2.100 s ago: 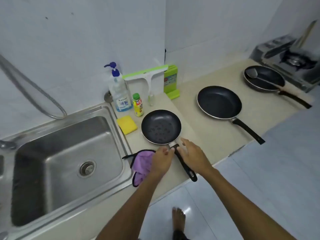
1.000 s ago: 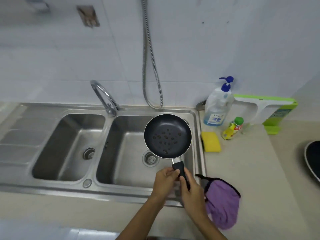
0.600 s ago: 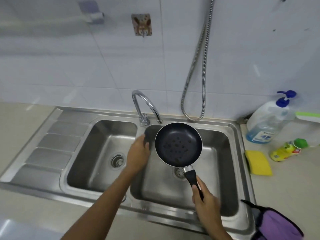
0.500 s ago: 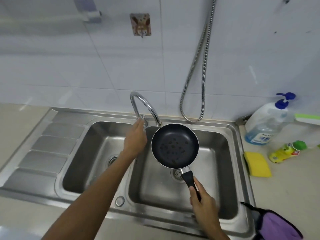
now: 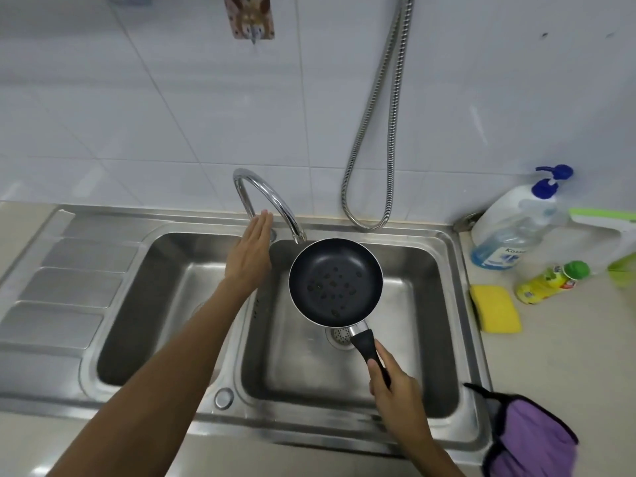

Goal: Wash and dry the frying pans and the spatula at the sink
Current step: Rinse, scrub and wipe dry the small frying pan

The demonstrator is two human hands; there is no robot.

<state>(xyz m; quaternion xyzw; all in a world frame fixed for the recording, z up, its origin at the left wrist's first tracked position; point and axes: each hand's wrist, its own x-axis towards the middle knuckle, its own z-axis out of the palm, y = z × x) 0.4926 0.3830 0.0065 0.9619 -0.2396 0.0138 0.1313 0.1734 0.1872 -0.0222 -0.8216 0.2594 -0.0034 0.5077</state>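
Right hand [image 5: 399, 390] grips the handle of the pan [image 5: 335, 281], held over the right basin of the sink [image 5: 447, 235]. Left hand [image 5: 249, 253], fingers straight and together, reaches beside the tap [image 5: 265, 194].

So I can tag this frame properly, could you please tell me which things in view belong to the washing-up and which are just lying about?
Job in hand: frying pan, held by the right hand over the sink; faucet, by the open left hand; likely soap bottle, yellow sponge, purple cloth.
Lying about: small yellow bottle, green squeegee, metal hose, wall hook.
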